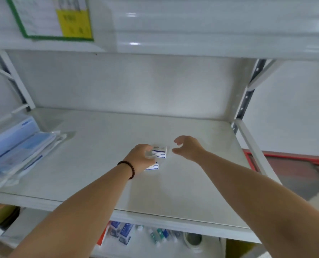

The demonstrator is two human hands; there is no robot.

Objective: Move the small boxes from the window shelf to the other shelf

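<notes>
Your left hand (141, 158) is out over the middle of the white shelf (102, 164), a dark braided band (128, 168) on its wrist. Its fingers (149, 153) are clamped on the near-left end of a small white box (160, 152) with blue print. That box looks raised above the board, though blur leaves it unclear whether it touches anything beneath.

A second small box (153, 167) of the same kind lies flat on the shelf just below your left hand, partly hidden by the palm. Whether the hand touches it, you cannot tell from here.

Your right hand (189, 148) sits just beside the held box, toward the shelf's right edge, apart from it. Thumb and fingers are spread in a loose curve and grip nothing.

At the shelf's left edge, a stack of clear-wrapped blue packets (19, 148) rests tilted, overhanging toward the front-left corner, well apart from both boxes.

On the shelf's upper front rail hangs a green-framed label (50, 17) with a yellow patch; its text is too blurred to read.
</notes>
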